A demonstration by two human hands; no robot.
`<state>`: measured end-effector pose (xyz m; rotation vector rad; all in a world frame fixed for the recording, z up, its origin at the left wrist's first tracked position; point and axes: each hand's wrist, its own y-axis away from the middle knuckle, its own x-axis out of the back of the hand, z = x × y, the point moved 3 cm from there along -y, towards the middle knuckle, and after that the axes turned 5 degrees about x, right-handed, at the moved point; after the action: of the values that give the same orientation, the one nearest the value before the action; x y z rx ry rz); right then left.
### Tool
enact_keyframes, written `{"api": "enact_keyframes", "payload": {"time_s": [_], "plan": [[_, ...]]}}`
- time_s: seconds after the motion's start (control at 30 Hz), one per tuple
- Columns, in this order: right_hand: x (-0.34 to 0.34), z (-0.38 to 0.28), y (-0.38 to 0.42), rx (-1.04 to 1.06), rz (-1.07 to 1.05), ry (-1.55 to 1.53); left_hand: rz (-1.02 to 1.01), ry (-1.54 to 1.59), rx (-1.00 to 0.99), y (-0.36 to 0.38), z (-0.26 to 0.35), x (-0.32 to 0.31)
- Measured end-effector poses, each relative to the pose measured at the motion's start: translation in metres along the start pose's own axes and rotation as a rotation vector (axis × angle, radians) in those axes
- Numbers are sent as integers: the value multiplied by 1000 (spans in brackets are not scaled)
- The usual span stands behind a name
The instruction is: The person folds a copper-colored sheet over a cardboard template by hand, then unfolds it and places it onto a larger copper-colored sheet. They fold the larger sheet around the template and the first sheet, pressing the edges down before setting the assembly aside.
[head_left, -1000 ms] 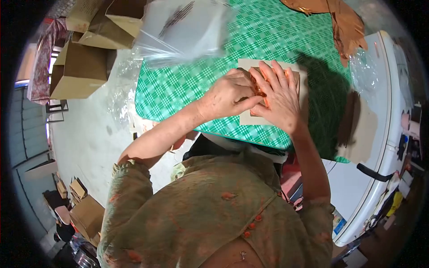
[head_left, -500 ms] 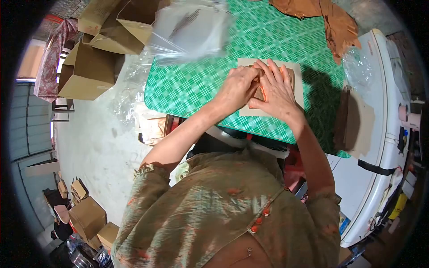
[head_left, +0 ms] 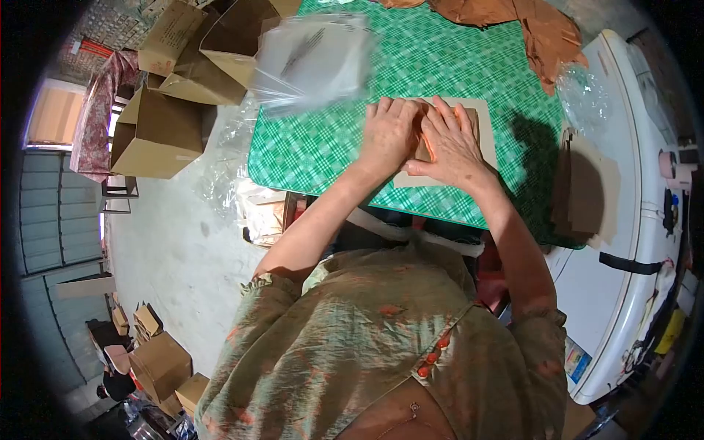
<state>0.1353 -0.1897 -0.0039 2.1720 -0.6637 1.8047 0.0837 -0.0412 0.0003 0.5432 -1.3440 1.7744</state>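
On the table lies a square beige cardboard sheet (head_left: 485, 147) with a brown paper piece (head_left: 473, 117) on top of it. Both my hands rest over them, side by side and touching. My left hand (head_left: 392, 136) has its fingers bent down at the sheet's left side, and their tips are hidden. My right hand (head_left: 455, 150) lies nearly flat on the brown paper, fingers spread and thumb pointing left. Strips of orange show between the right fingers and beside its thumb; what they belong to is mostly covered.
A green checked tablecloth (head_left: 323, 154) covers the table. At its far left sits a stack of clear plastic bags (head_left: 315, 62). Crumpled brown paper (head_left: 546, 44) lies at the far right, beige sheets (head_left: 594, 187) at the right edge. Open cardboard boxes (head_left: 165, 139) stand left; a white appliance (head_left: 623, 220) right.
My left hand has shifted slightly left and turned flatter, away from the right fingers. The right hand stays on the brown paper. My view has turned a little.
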Motion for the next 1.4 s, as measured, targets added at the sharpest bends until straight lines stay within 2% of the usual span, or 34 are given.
{"api": "enact_keyframes", "payload": {"time_s": [0.07,0.2,0.47,0.57,0.67,0.77,0.8,0.83,0.87,1.0,1.03,1.07,1.13,1.23,1.33,1.4], "plan": [[3,1,0,-15,-46,-1,-9,-81,0,1,2,-5],[-3,3,0,-3,-5,-48,-71,-192,11,2,1,-7],[12,-4,1,-15,-58,-65,-50,-165,62,1,3,-8],[12,-5,-1,-43,-141,-17,-74,-135,55,-1,5,-4],[8,-1,-1,-45,-124,5,50,9,-19,-10,15,5],[6,-2,1,-56,-95,-18,12,376,29,-9,8,-6],[7,-1,2,-65,-90,-30,-15,543,174,-10,10,-7],[3,0,2,-18,9,-81,-43,708,320,-9,15,-9],[1,3,3,-21,-3,-72,-74,872,468,-8,18,-11],[1,2,3,-6,14,-81,-155,1195,636,-14,23,-9],[2,3,3,5,35,-92,-102,1194,659,-18,25,-5],[3,4,4,17,56,-104,-104,1370,736,-19,31,-2],[5,8,6,23,92,-152,-151,1248,613,-16,21,-8],[15,13,7,-25,186,-372,-233,1065,555,-13,27,-13],[15,20,7,-113,271,-540,-224,802,350,-14,28,-18],[29,24,16,-122,322,-679,-214,780,293,-15,31,-16]]}}
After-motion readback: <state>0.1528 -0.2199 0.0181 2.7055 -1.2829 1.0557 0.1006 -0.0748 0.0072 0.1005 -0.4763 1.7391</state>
